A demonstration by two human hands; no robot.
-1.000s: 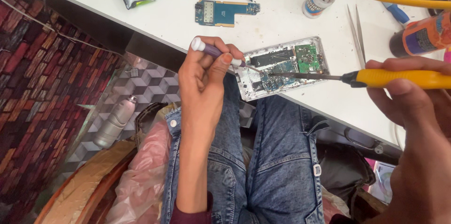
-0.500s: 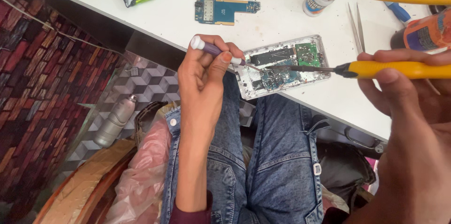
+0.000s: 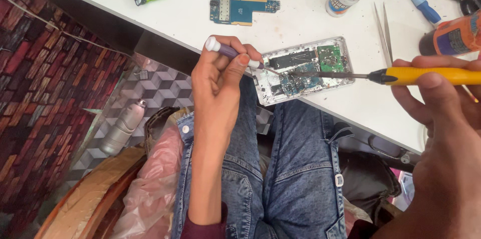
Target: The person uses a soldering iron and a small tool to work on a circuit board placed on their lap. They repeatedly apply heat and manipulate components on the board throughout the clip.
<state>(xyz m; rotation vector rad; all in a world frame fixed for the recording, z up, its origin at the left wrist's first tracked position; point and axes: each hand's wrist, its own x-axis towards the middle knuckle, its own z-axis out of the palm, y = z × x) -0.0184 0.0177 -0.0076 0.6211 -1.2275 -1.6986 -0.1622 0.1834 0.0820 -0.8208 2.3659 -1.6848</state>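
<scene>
Two tools meet over the opened phone (image 3: 303, 71) at the table's near edge. His left hand (image 3: 220, 81) pinches a purple screwdriver (image 3: 233, 52); the right hand (image 3: 441, 93) grips the yellow soldering iron (image 3: 426, 75), whose tip has slid leftward onto the board.

Repair workbench: circuit boards (image 3: 243, 10), tweezers (image 3: 383, 31)

A single head-worn camera looks steeply down from above the person's lap, close in. The white table (image 3: 320, 23) runs tilted across the upper frame, its near edge slanting from upper left to lower right. Jeans (image 3: 290, 169) fill the lower middle, patterned floor (image 3: 45, 78) the left. The right hand (image 3: 441, 118) looms nearest, perhaps slightly blurred. No second view overlaps.
</scene>
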